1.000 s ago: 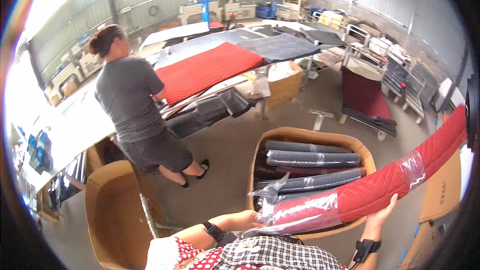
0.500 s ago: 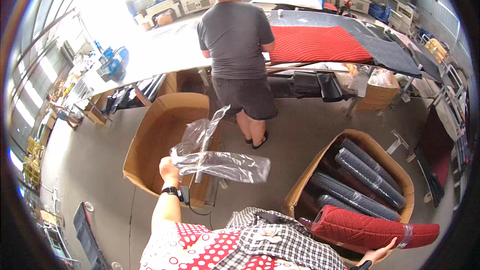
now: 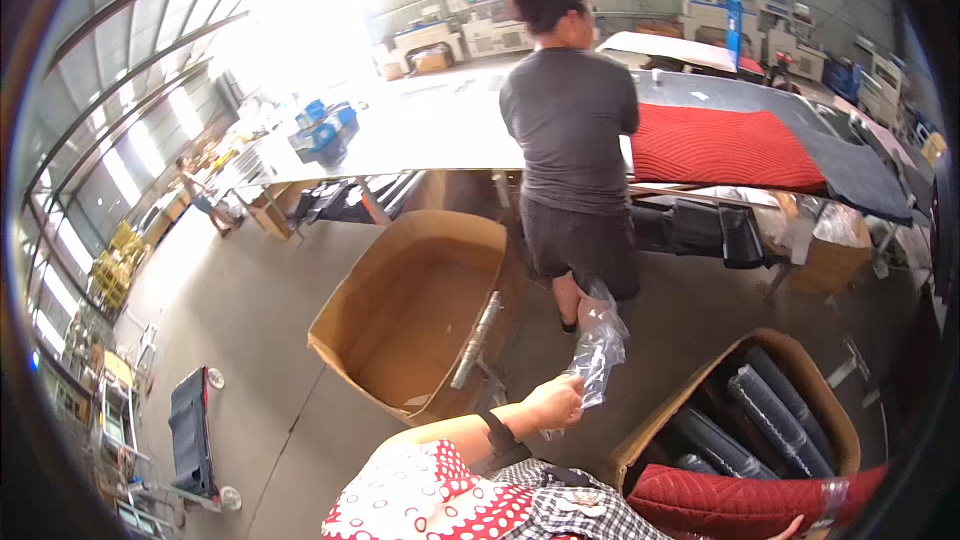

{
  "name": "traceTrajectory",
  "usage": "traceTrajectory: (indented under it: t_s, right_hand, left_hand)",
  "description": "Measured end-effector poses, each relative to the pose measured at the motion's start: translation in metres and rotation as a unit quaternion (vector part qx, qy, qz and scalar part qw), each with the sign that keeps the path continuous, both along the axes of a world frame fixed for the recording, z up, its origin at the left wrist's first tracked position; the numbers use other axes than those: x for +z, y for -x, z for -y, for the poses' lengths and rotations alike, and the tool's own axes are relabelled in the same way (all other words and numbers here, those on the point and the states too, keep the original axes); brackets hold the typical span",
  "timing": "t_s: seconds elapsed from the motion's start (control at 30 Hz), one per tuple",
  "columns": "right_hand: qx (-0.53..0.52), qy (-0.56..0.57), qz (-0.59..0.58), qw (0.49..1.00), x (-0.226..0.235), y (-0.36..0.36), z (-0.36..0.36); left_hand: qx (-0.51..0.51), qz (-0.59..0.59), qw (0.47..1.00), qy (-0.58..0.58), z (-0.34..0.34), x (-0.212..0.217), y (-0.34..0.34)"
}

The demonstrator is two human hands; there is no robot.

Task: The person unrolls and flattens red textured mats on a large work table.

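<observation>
- the left hand (image 3: 556,402) is closed around a crumpled clear plastic bag (image 3: 598,340), held up between two cartons.
- only a fingertip of the right hand (image 3: 797,529) shows at the lower edge, touching a red quilted roll (image 3: 745,502); its grip cannot be told.
- that roll lies across a cardboard box of dark rolls (image 3: 742,410).
- an open brown carton (image 3: 415,310) stands to the left.
- a person in a grey shirt (image 3: 572,130) stands just beyond the bag, at a long table (image 3: 430,130).

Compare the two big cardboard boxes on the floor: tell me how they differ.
The left cardboard box is tipped on its side, opening facing up toward the camera, and nearly empty. The right cardboard box stands upright and is packed with dark rolls. Both are brown, open-topped and sit on the concrete floor.
</observation>
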State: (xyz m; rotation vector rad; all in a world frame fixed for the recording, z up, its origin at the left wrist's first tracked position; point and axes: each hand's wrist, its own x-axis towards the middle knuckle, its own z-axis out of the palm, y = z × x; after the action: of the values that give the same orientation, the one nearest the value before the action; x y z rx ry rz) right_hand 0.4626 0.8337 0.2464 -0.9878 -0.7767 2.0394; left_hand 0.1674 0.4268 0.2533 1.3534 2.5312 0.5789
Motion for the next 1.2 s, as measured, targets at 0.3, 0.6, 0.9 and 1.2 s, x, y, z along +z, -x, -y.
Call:
traceTrajectory:
  t_s: [0.3, 0.6, 0.9, 1.2]
  right_hand:
    - [-0.167, -0.35, 0.131, 0.912, 0.078, -0.079, -0.023]
    - [0.019, -0.465, 0.242, 0.851, 0.131, -0.095, 0.031]
    - [0.195, -0.509, 0.327, 0.772, 0.118, -0.083, 0.101]
    - [0.017, -0.618, 0.356, 0.7, 0.149, -0.069, 0.112]
  left_hand:
    - [0.01, 0.194, 0.974, 0.115, -0.097, 0.063, -0.023]
    - [-0.329, 0.552, 0.751, -0.153, -0.248, 0.034, -0.09]
    - [-0.26, 0.755, 0.601, -0.027, -0.234, 0.02, -0.116]
    - [-0.262, 0.756, 0.599, -0.026, -0.231, 0.032, -0.132]
